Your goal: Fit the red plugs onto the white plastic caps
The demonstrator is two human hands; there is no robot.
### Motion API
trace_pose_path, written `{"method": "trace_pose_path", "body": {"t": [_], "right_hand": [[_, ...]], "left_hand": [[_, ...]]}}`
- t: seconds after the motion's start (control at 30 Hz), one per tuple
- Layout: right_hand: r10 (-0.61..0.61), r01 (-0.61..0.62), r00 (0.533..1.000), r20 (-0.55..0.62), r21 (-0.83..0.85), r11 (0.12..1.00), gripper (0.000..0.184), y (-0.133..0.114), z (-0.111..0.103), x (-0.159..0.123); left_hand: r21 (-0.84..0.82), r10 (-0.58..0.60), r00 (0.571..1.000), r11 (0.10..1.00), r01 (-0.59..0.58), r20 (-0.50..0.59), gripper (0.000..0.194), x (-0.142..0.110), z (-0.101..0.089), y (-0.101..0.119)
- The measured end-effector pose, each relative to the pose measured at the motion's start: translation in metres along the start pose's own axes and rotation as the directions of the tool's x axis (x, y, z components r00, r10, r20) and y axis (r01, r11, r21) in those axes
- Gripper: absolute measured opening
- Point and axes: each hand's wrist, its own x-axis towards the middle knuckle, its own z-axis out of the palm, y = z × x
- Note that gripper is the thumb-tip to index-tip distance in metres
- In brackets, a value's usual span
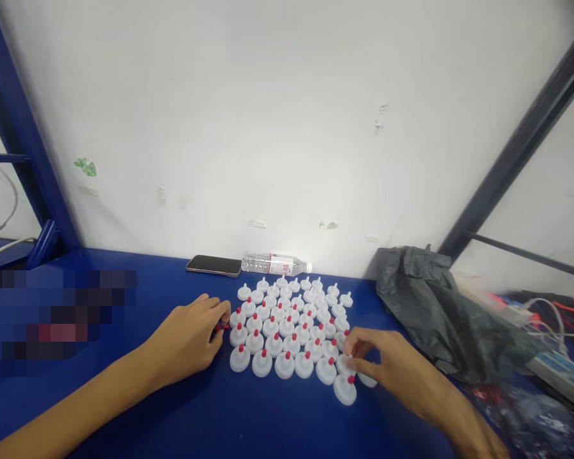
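Observation:
Several white plastic caps with red tips (287, 322) stand in rows on the blue table (229, 414). My left hand (191, 338) rests at the left edge of the rows with its fingers curled around small red tips (221, 326). My right hand (387, 366) is at the front right corner, fingers pinched on a white cap (348, 363). Another white cap with a red tip (345, 389) stands just in front of that hand.
A phone (214, 265) and a lying water bottle (275, 262) sit against the white wall behind the caps. A black plastic bag (435, 306) lies to the right, with cables and a power strip (555, 366) beyond it. Blue rack posts stand at the left.

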Motion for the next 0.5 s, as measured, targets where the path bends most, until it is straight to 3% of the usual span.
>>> {"method": "trace_pose_path", "body": {"t": [0.5], "right_hand": [[-0.083,0.075,0.988,-0.133,-0.06,0.995,0.02,-0.004,-0.002,-0.006]], "left_hand": [[-0.016,-0.013,0.999,1.0,0.013,-0.051,0.016,0.003,0.01,-0.013]]}}
